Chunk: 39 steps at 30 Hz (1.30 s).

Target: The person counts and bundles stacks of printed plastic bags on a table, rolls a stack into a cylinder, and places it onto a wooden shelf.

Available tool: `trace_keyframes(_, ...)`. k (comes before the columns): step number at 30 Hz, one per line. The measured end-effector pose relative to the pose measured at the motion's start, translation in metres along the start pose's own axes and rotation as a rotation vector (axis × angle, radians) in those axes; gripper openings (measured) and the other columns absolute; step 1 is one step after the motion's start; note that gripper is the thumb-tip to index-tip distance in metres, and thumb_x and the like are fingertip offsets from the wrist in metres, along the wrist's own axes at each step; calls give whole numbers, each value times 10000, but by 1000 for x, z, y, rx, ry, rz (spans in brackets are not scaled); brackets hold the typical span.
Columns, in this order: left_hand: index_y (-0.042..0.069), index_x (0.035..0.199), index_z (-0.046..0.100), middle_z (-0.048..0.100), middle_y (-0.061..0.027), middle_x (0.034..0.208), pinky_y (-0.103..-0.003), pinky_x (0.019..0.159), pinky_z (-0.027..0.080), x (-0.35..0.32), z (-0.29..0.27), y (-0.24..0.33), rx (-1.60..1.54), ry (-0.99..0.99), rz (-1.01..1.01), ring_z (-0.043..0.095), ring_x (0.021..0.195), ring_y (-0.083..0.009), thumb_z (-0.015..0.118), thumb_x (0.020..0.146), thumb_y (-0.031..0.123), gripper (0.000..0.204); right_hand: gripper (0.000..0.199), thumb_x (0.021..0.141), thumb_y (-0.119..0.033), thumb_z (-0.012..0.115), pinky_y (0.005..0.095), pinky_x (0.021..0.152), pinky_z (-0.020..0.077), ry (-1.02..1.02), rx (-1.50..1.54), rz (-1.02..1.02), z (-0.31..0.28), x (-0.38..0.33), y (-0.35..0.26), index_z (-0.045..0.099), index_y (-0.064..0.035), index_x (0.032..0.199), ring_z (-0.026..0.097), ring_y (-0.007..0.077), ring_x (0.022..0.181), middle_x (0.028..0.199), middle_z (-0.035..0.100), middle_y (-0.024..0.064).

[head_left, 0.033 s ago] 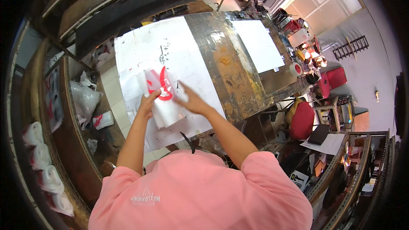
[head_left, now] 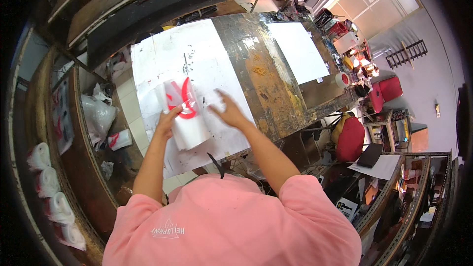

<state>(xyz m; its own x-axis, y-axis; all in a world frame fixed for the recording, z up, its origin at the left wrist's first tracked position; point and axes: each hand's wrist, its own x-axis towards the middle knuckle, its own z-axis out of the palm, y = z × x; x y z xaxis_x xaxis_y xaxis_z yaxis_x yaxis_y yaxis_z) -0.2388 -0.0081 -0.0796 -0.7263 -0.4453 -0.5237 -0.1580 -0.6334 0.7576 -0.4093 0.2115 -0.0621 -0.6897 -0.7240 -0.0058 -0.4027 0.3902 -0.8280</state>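
Worn, paint-stained worktable (head_left: 266, 83): large white sheet (head_left: 197, 64) covers left half, stack of white plastic bags with red print (head_left: 185, 113) on it; smaller white sheet (head_left: 300, 51) right; tape roll (head_left: 342, 79), probably, near right edge.

I am looking past a worn, stained workbench (head_left: 266, 76). A blank white sheet (head_left: 298, 51) is lying on its far right part, with a tape roll (head_left: 342, 80) just beyond that sheet. Right of the bench a red stool (head_left: 351, 138) is standing; left of it, white rolls (head_left: 49, 187) are sitting on a shelf.
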Motion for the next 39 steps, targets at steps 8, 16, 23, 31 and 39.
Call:
trace_keyframes(8, -13, 1415, 521, 694, -111, 1229, -433, 1013, 548, -96, -74, 83, 301, -195, -33, 682, 1124, -249, 868, 756, 217, 779, 288, 884, -232, 736, 485, 843, 512, 522, -344, 153, -125, 68, 165, 709, -8, 1062, 653, 388, 942, 980, 689, 194)
trace_keyframes(16, 18, 1427, 546, 682, -106, 1280, -396, 1045, 504, -222, -41, 77, 355, -282, -420, 643, 1182, -216, 958, 631, 110, 901, 254, 933, -278, 645, 526, 880, 503, 508, -561, 276, -121, 104, 183, 706, -31, 942, 673, 405, 944, 979, 694, 209)
trace_keyframes(23, 5, 1375, 591, 719, -106, 1198, -367, 1012, 523, -265, -8, 23, 117, -196, -397, 680, 1106, -211, 924, 679, 106, 778, 184, 984, -158, 560, 558, 868, 467, 641, -373, 189, -149, 95, 156, 599, 16, 1031, 602, 449, 1030, 1105, 580, 250)
trace_keyframes(31, 22, 1471, 486, 649, -131, 1336, -395, 1070, 489, -275, 21, 17, 180, -265, -280, 616, 1230, -243, 925, 706, 108, 886, 177, 1054, -209, 540, 308, 694, 502, -420, 468, -12, -66, -4, 25, 600, -47, 1091, 614, 171, 765, 982, 677, 110)
trace_keyframes(39, 14, 1528, 396, 634, -146, 1355, -382, 1066, 493, -305, 41, -3, 97, -248, -224, 602, 1253, -230, 909, 703, 52, 972, 225, 1018, -175, 600, 309, 801, 553, -1183, 864, 225, 70, -82, -51, 652, -20, 1172, 650, 149, 907, 1039, 711, 89)
